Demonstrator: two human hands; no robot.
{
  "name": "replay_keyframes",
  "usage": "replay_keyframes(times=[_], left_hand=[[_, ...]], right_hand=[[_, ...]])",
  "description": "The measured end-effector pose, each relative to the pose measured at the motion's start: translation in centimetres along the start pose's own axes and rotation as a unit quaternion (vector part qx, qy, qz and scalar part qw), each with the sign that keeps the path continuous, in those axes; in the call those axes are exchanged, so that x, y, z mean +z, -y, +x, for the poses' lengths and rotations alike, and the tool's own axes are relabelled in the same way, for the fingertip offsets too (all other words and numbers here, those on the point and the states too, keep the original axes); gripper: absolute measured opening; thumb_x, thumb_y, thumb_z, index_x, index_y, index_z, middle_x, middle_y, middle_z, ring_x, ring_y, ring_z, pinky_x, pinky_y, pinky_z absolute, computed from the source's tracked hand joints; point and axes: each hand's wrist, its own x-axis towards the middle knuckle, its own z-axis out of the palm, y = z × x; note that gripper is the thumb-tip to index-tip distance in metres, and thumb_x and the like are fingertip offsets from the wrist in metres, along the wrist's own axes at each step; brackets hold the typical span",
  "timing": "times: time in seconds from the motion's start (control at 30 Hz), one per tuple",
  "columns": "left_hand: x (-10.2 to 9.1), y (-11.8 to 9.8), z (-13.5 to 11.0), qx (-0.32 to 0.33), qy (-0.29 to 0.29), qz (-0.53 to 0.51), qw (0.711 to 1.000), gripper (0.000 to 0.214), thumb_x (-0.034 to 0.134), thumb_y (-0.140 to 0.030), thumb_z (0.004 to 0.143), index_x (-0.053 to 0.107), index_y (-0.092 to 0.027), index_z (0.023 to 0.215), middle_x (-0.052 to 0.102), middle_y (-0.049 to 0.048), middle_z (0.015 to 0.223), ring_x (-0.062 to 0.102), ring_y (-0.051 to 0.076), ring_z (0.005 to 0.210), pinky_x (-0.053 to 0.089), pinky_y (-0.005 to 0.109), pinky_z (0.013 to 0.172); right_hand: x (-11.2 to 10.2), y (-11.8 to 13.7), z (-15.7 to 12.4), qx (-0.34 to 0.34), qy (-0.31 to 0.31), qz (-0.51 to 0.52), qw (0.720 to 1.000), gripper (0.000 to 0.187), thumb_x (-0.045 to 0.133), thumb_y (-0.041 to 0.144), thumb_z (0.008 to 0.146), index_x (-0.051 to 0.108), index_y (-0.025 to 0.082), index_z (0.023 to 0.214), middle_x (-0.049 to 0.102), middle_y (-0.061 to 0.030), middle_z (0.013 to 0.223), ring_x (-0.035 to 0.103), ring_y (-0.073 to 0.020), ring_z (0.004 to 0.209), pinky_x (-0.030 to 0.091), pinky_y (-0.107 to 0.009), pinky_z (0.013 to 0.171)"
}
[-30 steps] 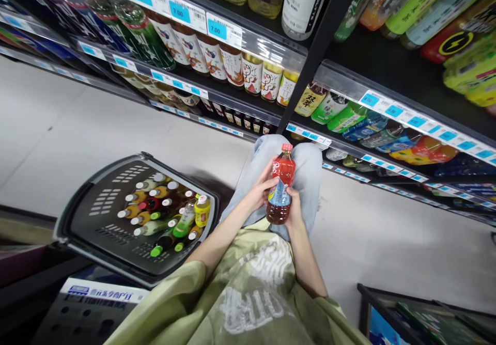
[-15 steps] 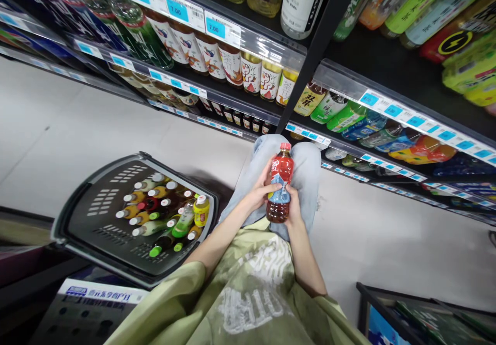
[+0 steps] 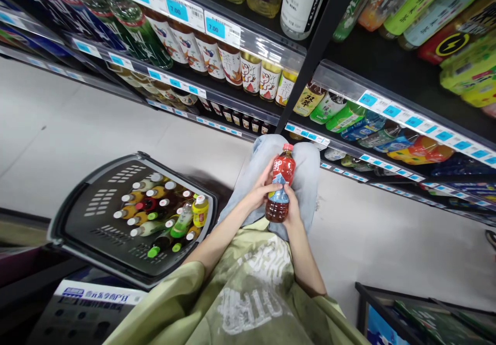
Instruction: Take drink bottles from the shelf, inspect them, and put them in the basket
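Observation:
A drink bottle (image 3: 282,172) with a red cap, a red and blue label and dark brown liquid is held in front of my knees. My left hand (image 3: 263,190) wraps its left side, with the thumb lying across the label. On the other side my right hand (image 3: 292,205) grips the lower part, its thumb also on the label. The bottle leans slightly, cap away from me. To my left on the floor stands a dark shopping basket (image 3: 83,179), holding several bottles with white, green and yellow caps.
Shelves of bottled drinks (image 3: 232,66) with blue price tags (image 3: 176,8) run across ahead of me. More bottles (image 3: 344,115) fill the shelves at right. A dark-framed display (image 3: 387,309) stands at lower right, and a printed box (image 3: 93,303) sits behind the basket.
The bottle has tilted slightly, its cap shifting a little to the right. Both hands keep their hold; the basket and shelves stay nearly the same in view.

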Motion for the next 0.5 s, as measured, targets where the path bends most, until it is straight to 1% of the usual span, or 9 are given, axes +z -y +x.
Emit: replay_keyframes(times=[0.13,0.2,0.3,0.43,0.5], left_hand=[[0.36,-0.37,-0.05,-0.013,-0.014,-0.006,1.0,0.119,0.095,-0.018,0.071,0.04,-0.028,0.176,0.077,0.0104,0.144,0.078,0.019,0.094,0.061,0.027,0.077],[0.46,-0.47,-0.06,-0.021,-0.02,-0.007,1.0,0.119,0.094,-0.018,0.07,0.041,-0.029,0.176,0.077,0.0105,0.144,0.077,0.018,0.09,0.06,0.027,0.075],[0.39,-0.38,-0.02,-0.018,-0.019,-0.007,1.0,0.121,0.094,-0.017,0.069,0.041,-0.029,0.176,0.077,0.0109,0.144,0.078,0.019,0.093,0.06,0.027,0.077],[0.09,-0.13,0.07,-0.011,-0.01,0.008,1.0,0.121,0.095,-0.019,0.069,0.039,-0.03,0.177,0.075,0.0114,0.148,0.078,0.021,0.101,0.06,0.027,0.08],[-0.01,-0.05,0.09,-0.014,-0.004,0.014,1.0,0.121,0.095,-0.02,0.07,0.038,-0.031,0.177,0.074,0.0112,0.149,0.078,0.02,0.098,0.06,0.027,0.078]], right_hand=[[0.24,0.2,-0.12,0.013,0.002,0.02,1.0,0.036,0.088,0.044,0.075,0.076,0.022,0.101,0.083,-0.0035,0.09,0.083,-0.0292,0.101,0.073,-0.043,0.086],[0.27,0.22,-0.11,0.02,-0.004,0.024,0.999,0.037,0.088,0.044,0.075,0.076,0.021,0.102,0.083,-0.0036,0.089,0.083,-0.0298,0.103,0.073,-0.044,0.088],[0.26,0.14,-0.08,0.029,-0.002,0.031,0.999,0.039,0.086,0.049,0.078,0.078,0.021,0.105,0.083,-0.0043,0.089,0.082,-0.0302,0.107,0.073,-0.045,0.091],[0.29,0.07,-0.13,0.028,0.011,0.038,0.999,0.043,0.084,0.053,0.08,0.079,0.021,0.109,0.085,-0.0066,0.098,0.081,-0.0309,0.112,0.073,-0.044,0.092],[0.31,0.09,-0.15,0.024,0.01,0.039,0.999,0.043,0.084,0.053,0.081,0.079,0.021,0.109,0.085,-0.0068,0.101,0.081,-0.0307,0.113,0.072,-0.044,0.092]])
